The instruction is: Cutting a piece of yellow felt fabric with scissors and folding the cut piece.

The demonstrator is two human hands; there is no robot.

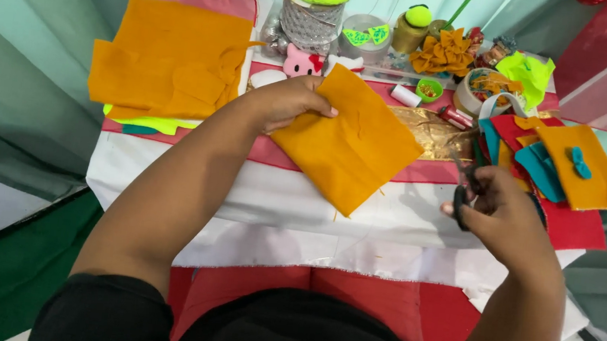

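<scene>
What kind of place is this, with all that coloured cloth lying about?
Probably a small craft table for felt work. The left hand holds an orange felt sheet, the right hand holds scissors, and more felt pieces and ribbon spools lie around.

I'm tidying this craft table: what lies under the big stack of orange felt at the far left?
Under the orange felt stack, a neon yellow-green sheet pokes out at the near edge, with a dark teal scrap below it. Anything deeper is covered.

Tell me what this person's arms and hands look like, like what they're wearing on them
Both arms are bare from the shoulder area down; no gloves, watch or bracelets show on the left hand or right hand. Short black sleeves end at the upper arm, belonging to a black top with pale lettering on the chest.
</scene>
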